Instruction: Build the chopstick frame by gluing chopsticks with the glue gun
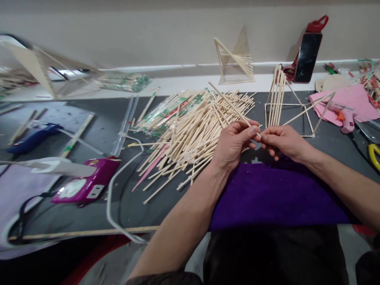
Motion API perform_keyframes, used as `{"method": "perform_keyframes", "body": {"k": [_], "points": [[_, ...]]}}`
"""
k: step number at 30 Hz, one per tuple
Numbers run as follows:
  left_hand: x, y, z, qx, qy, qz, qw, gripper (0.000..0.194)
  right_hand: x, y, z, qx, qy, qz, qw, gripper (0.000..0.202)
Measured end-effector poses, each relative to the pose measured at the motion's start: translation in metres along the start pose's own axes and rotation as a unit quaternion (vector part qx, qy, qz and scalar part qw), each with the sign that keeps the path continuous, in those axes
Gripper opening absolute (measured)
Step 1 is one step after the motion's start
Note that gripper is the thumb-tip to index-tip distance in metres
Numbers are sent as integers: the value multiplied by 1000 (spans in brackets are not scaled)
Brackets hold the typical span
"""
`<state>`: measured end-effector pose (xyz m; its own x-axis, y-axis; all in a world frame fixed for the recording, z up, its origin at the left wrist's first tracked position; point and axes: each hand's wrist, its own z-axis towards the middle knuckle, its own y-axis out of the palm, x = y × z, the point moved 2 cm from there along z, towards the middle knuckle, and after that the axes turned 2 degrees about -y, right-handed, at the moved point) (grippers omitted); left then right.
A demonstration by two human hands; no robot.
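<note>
Wooden stick (228, 103), probably light, stiff yet snappable, suits the closed fingertip pinch of left hand (234, 142) and right hand (282, 140) at its lower end, centre-right.

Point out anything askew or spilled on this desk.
The sticks lie in a loose, crisscrossed heap beside plastic wrappers, as if tipped out: untidy, pointing every which way. Nothing looks clearly damaged.

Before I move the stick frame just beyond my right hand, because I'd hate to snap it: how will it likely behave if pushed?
The stick frame is probably light, being thin sticks with wide gaps. It looks fragile; its slender joints might give. Its straight base edges suggest sliding rather than rolling.
</note>
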<state>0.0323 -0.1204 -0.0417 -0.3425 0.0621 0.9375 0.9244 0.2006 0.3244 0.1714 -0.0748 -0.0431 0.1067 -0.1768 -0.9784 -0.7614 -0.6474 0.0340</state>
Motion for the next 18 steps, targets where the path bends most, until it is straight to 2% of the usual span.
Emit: {"method": "perform_keyframes", "body": {"k": [7, 12, 15, 18], "points": [[3, -1, 1, 18, -25, -30, 999, 1, -1, 3, -1, 5, 16, -37, 999, 17], [7, -7, 8, 50, -80, -121, 988, 13, 1, -3, 1, 50, 25, -15, 998, 9], [6, -9, 10, 37, -111, -135, 984, 16, 0, -6, 2, 81, -1, 30, 996, 7], [3, -7, 9, 5, -118, -122, 986, 17, 0, -6, 2, 70, -14, 47, 996, 10]]}}
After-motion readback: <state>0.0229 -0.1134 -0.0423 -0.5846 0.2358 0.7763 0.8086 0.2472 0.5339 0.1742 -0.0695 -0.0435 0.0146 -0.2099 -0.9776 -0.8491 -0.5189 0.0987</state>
